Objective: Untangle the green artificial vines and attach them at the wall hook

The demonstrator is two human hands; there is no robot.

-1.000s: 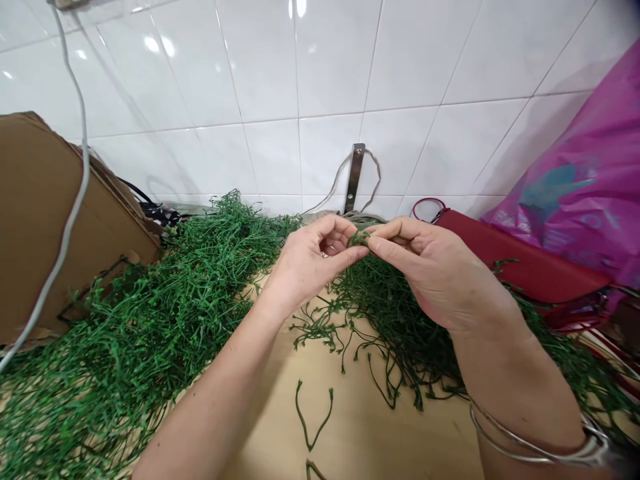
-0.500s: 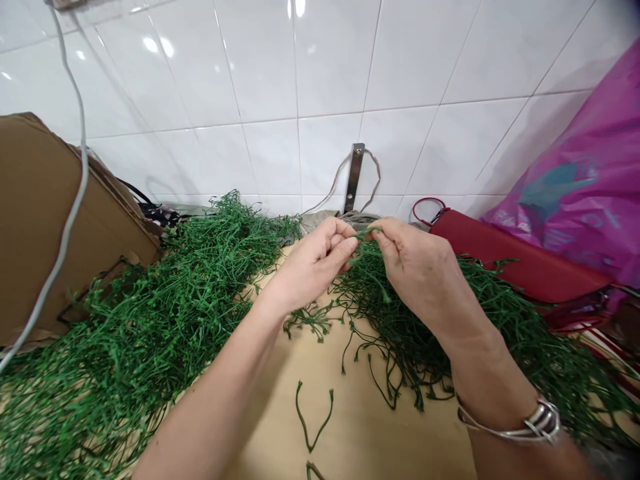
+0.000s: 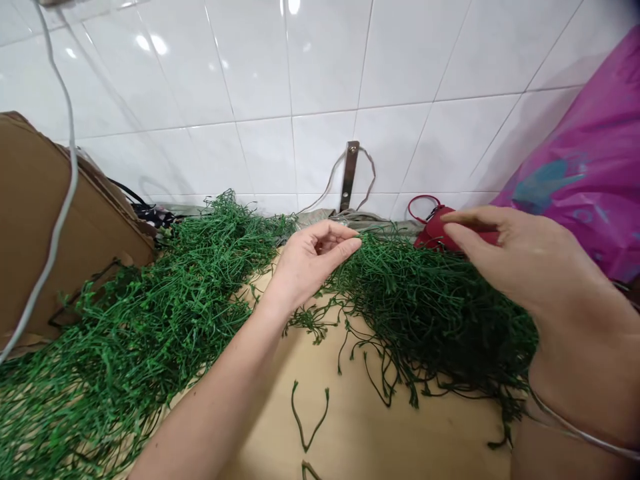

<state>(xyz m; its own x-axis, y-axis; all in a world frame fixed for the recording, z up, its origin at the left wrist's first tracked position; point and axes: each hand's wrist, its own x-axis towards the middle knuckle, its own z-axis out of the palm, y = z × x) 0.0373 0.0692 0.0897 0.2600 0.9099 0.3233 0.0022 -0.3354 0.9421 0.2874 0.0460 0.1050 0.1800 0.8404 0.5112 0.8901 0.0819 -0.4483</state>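
My left hand is over the middle of the table, thumb and forefinger pinched on a thin green plastic stem; much of the stem blends into the pile behind. My right hand is in the air at the right, its thumb and fingers slightly apart with nothing visible between them. Below it spreads the right pile of green plastic stems, dark and tangled. A larger, brighter pile of such stems lies left of my left arm. One V-bent stem rests alone in front, with part of another nearer me.
White tiles rise behind the wooden table. A cardboard box and hanging grey cable are at left. A metal bracket is on the wall. A red bag and pink plastic bag sit at right.
My right hand has come away from my left hand, moving right over the right pile, and its fingers have parted. My left hand stays nearly in place. The view has shifted slightly.
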